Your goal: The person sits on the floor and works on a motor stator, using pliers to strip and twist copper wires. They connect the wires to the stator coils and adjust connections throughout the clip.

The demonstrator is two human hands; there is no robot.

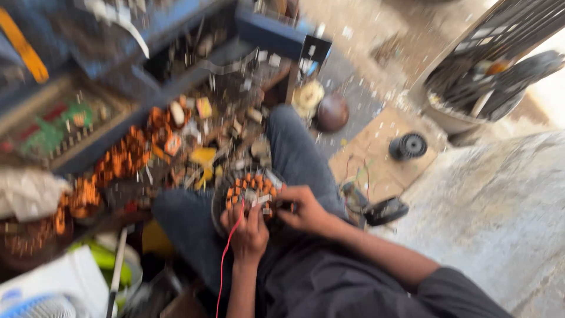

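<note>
1. The picture is blurred by motion, so fine detail is hard to tell.
2. A round motor coil (250, 191), ringed with copper-orange windings, rests on the person's lap, on the dark trousers (294, 153).
3. The left hand (247, 232) lies against the near edge of the coil, fingers curled on its rim; its grip seems closed on the coil, though the blur hides the fingertips.
4. A thin red wire (223, 259) runs from the coil down past the left wrist.
5. The right hand (303, 209) touches the coil's right side, fingers pinched narrow at the windings; what they hold I cannot tell.
6. Left of the lap lies a heap of copper coils (118, 159) and scrap parts.
7. A black spool (408, 145) sits on the floor to the right, well apart from the hands.
8. A dark round ball-like thing (332, 113) lies beyond the knee.
</note>
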